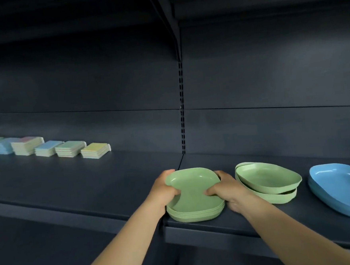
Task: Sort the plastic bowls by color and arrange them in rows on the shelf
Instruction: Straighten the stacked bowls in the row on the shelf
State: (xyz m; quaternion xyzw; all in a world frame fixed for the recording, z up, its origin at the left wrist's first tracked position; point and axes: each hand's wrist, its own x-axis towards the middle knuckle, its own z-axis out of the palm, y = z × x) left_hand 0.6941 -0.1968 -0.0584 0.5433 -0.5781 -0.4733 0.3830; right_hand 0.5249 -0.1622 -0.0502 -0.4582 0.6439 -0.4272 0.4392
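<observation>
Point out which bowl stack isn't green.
The blue stack at the far right of the shelf. The stack between both hands and the one just right of it are green.

Pale green stack of bowls (194,195) between the hands, lighter green bowls (268,180) just right, blue bowls (343,188) farther right, pastel stacks (46,146) far left, dark grey shelf (90,179)

Both hands (163,192) (226,191) extended, fingers curled
</observation>
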